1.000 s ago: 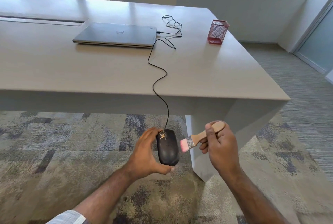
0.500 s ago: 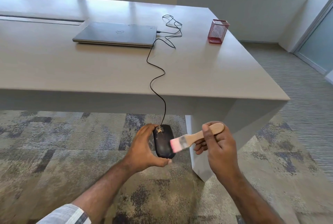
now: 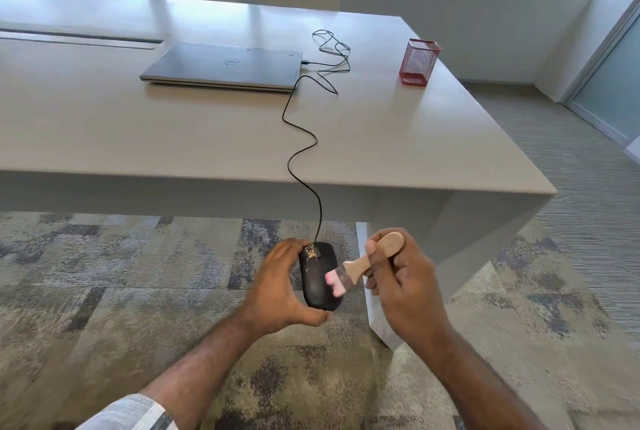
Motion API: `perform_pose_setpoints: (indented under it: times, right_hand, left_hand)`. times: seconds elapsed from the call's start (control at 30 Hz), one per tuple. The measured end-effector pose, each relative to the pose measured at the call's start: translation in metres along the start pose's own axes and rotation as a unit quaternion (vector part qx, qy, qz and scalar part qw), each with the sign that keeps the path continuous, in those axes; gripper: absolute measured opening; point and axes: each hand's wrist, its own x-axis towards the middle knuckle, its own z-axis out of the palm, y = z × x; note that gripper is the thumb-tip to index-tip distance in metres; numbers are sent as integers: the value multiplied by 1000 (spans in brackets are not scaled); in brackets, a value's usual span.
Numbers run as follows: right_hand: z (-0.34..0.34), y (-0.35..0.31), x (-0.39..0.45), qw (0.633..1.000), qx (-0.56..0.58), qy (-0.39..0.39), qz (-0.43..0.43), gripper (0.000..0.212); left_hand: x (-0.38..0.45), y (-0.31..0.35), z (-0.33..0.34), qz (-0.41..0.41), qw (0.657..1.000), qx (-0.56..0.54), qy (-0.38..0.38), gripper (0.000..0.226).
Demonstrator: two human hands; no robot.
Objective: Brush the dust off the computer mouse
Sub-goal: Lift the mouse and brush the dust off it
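A black wired computer mouse [image 3: 317, 279] is held in the air below the table's front edge, with pale dust specks near its wheel. My left hand [image 3: 282, 287] grips it from the left side, thumb under its near end. My right hand [image 3: 403, 279] holds a small brush [image 3: 363, 265] by its wooden handle. The brush's pink bristles lie on the right half of the mouse's top. The mouse's black cable [image 3: 298, 152] runs up over the table edge to the laptop.
A closed grey laptop [image 3: 223, 66] lies on the beige table [image 3: 104, 124]. A red mesh pen cup [image 3: 419, 62] stands at the back right. Patterned carpet [image 3: 104, 291] is below my hands; the table's leg panel [image 3: 433, 256] is just behind my right hand.
The brush has swept from off the mouse's right side onto its top and down it. The mouse and my left hand rose slightly, then settled back.
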Motion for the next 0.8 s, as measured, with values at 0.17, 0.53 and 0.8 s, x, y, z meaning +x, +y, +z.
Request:
perform_pose_setpoints:
  times: [0.17,0.53,0.8]
  right_hand:
    - [16,-15,-6,995,-84,-20,-58,10]
    - [1,10,12,986,45,126,96,13]
    - [27,51,-9,876,241,60,413,18]
  left_hand:
    - [0,-3,6,3,1000,14,22,132]
    - [-10,-6,6,20,1000,16,3,126]
    - [-10,2,5,29,999,-6,-29,119]
